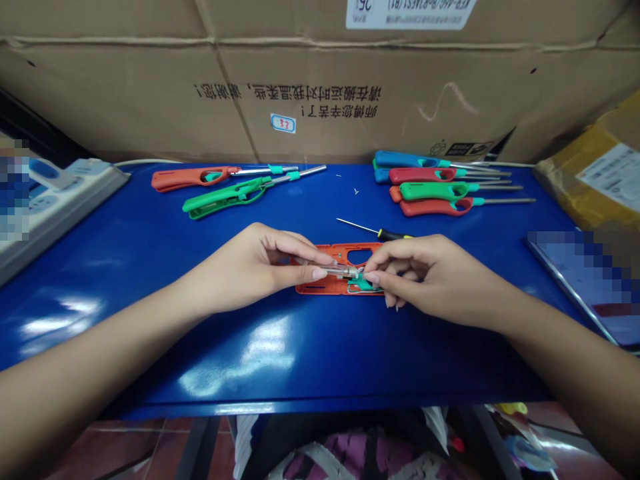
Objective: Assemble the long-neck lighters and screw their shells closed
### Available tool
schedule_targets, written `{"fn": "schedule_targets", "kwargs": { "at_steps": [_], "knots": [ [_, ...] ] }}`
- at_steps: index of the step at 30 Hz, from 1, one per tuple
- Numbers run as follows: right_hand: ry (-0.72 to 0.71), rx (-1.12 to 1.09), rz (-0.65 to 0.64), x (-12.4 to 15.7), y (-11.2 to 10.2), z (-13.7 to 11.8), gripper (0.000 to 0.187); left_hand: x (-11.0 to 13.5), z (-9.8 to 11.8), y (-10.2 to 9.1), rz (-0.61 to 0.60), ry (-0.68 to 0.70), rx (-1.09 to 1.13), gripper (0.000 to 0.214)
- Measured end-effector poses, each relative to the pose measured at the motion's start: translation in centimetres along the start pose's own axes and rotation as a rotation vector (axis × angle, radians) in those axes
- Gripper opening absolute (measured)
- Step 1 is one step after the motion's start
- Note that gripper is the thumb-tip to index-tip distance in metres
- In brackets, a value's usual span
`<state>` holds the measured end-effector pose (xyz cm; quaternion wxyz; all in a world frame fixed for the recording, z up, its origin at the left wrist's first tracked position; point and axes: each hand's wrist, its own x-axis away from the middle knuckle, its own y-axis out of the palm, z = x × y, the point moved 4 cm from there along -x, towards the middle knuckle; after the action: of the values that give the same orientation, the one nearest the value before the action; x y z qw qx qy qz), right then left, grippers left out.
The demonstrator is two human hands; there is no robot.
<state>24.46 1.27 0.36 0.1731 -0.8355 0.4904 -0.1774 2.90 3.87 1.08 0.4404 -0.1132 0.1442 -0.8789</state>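
Observation:
My left hand [265, 270] pinches a clear fuel tank [337, 269] between thumb and fingers, above an opened orange lighter casing [325, 289]. My right hand [433, 277] has thumb and index finger closed at the valve end of that tank. What exactly lies between those right fingertips is too small to make out. Below them, a green trigger [369, 284] and a thin white wire sit in the casing half nearer me. Part of the casing's right end is covered by my right hand. Just beyond it lies a screwdriver [385, 233] with a black and yellow handle.
Orange [180, 178] and green lighters [220, 199] lie at the back left. Several assembled lighters [435, 192] are stacked at the back right. Tiny screws [356, 191] rest mid-table. A cardboard box [300, 80] stands behind, a power strip [75, 190] left, a phone-like device [580, 287] right.

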Motion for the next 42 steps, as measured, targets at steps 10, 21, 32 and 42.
{"fn": "schedule_targets", "kwargs": {
  "at_steps": [10,21,32,42],
  "knots": [
    [-0.01,0.03,-0.017,0.1,0.0,-0.2,0.01,0.1,-0.1,0.1,-0.034,0.003,0.009,0.019],
    [-0.145,0.214,-0.007,0.3,0.1,-0.2,0.012,0.2,0.4,0.6,-0.031,0.028,-0.031,0.018],
    [-0.146,0.234,0.046,0.1,0.1,0.1,0.01,0.2,-0.2,1.4,-0.049,0.003,0.02,0.021],
    [-0.178,0.254,0.093,-0.2,-0.1,0.0,0.012,0.0,-0.7,1.7,-0.047,-0.049,0.001,0.023]
  ]
}}
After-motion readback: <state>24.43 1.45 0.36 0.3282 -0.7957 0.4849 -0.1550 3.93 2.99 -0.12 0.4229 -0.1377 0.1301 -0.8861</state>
